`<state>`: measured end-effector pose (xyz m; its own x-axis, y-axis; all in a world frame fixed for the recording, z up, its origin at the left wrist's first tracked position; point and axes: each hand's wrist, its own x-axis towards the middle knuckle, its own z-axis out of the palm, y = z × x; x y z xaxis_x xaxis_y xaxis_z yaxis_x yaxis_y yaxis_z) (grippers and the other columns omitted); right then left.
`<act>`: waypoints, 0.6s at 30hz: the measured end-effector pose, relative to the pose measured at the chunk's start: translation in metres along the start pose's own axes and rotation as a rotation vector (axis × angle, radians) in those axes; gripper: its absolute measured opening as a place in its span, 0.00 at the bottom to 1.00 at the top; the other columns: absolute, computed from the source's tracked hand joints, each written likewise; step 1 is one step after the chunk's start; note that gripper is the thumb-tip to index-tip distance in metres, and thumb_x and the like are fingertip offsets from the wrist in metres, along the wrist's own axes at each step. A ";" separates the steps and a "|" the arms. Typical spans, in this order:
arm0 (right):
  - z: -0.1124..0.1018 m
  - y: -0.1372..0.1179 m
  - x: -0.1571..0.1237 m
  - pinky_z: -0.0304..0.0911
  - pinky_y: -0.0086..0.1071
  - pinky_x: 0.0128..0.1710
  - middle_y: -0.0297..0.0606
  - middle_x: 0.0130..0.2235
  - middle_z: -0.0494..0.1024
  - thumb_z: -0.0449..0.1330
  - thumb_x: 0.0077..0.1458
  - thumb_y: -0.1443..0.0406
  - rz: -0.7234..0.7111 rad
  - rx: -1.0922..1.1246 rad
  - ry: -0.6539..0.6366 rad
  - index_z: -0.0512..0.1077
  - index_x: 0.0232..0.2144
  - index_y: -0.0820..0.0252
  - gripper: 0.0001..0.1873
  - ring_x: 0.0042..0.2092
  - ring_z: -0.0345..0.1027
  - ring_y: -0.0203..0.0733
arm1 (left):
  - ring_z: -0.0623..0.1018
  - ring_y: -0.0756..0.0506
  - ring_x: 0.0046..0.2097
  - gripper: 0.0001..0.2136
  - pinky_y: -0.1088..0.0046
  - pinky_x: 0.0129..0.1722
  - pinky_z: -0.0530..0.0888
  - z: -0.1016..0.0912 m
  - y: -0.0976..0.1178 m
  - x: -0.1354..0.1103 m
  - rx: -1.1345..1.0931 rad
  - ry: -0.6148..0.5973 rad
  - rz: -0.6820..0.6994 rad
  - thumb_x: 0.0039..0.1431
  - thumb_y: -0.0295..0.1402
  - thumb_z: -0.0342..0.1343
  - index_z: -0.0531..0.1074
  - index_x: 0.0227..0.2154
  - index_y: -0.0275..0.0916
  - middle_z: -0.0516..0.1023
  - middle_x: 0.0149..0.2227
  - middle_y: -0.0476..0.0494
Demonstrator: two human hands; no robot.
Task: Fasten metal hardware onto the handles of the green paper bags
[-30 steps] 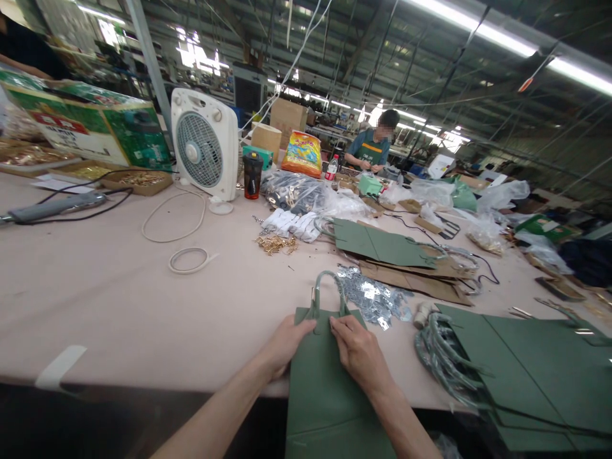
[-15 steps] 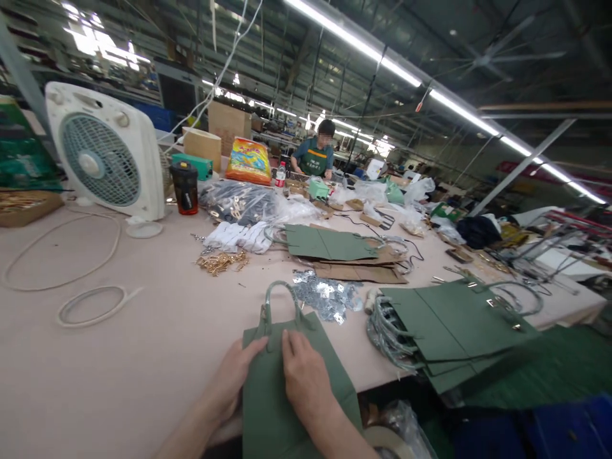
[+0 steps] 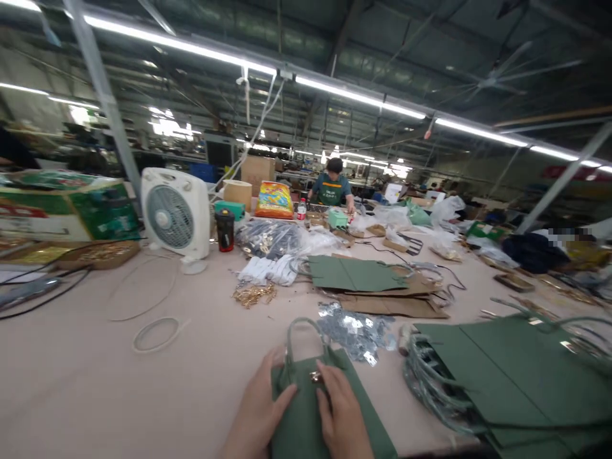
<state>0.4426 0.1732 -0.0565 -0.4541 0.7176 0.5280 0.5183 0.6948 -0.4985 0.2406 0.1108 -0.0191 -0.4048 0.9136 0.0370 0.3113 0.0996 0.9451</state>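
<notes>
A green paper bag with a loop handle lies flat at the near edge of the table. My left hand rests on its left side, fingers stretched out flat. On the right side my right hand presses down, fingertips beside a small metal clasp at the bag's top. Neither hand wraps around anything.
A stack of green bags lies to the right, shiny metal pieces just beyond my hands. Further back are gold fittings, flat green and brown card, a white fan, a cup and a seated co-worker.
The camera has tilted up and swung left, so more of the ceiling shows. A metal clasp now shows between my fingertips on the bag top. My hands sit lower in the picture.
</notes>
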 end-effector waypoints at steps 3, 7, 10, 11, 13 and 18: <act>0.008 0.022 -0.002 0.76 0.34 0.50 0.44 0.53 0.79 0.56 0.66 0.64 -0.027 0.112 0.031 0.70 0.62 0.53 0.23 0.50 0.78 0.45 | 0.76 0.39 0.55 0.18 0.65 0.58 0.71 -0.015 0.008 -0.010 0.266 -0.074 0.052 0.54 0.37 0.61 0.73 0.49 0.42 0.73 0.57 0.41; 0.010 0.035 0.021 0.78 0.38 0.47 0.45 0.53 0.81 0.62 0.62 0.55 0.128 0.241 0.066 0.78 0.53 0.53 0.20 0.48 0.80 0.51 | 0.77 0.43 0.50 0.13 0.71 0.53 0.71 -0.019 0.010 -0.017 0.337 -0.051 0.041 0.57 0.35 0.60 0.72 0.45 0.45 0.72 0.55 0.45; 0.003 0.016 0.058 0.75 0.45 0.53 0.45 0.53 0.81 0.62 0.60 0.50 0.253 0.362 0.063 0.79 0.52 0.52 0.22 0.52 0.78 0.55 | 0.78 0.43 0.50 0.09 0.71 0.50 0.70 -0.016 0.004 -0.018 0.359 -0.048 0.044 0.58 0.34 0.59 0.71 0.42 0.44 0.73 0.53 0.46; 0.003 0.006 0.074 0.75 0.45 0.53 0.45 0.53 0.82 0.62 0.60 0.49 0.282 0.409 0.046 0.79 0.52 0.52 0.23 0.51 0.78 0.55 | 0.78 0.43 0.49 0.08 0.71 0.49 0.71 -0.016 0.001 -0.017 0.371 -0.059 0.043 0.59 0.34 0.59 0.71 0.42 0.44 0.74 0.52 0.46; 0.010 -0.011 0.109 0.75 0.43 0.50 0.44 0.50 0.83 0.61 0.60 0.49 0.293 0.510 -0.022 0.79 0.51 0.53 0.23 0.48 0.79 0.52 | 0.78 0.43 0.48 0.07 0.70 0.47 0.71 -0.014 -0.006 -0.014 0.406 -0.084 0.037 0.60 0.34 0.58 0.70 0.41 0.44 0.74 0.51 0.45; 0.069 -0.026 0.195 0.73 0.42 0.49 0.46 0.49 0.83 0.54 0.65 0.57 0.087 0.409 -0.284 0.78 0.52 0.59 0.21 0.47 0.78 0.49 | 0.79 0.42 0.46 0.09 0.71 0.43 0.72 -0.008 -0.035 0.005 0.466 -0.171 0.031 0.57 0.38 0.59 0.71 0.40 0.44 0.76 0.49 0.44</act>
<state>0.2905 0.2979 0.0117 -0.6307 0.7188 0.2925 0.2630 0.5526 -0.7909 0.2208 0.1086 -0.0497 -0.2545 0.9667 -0.0277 0.6883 0.2012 0.6970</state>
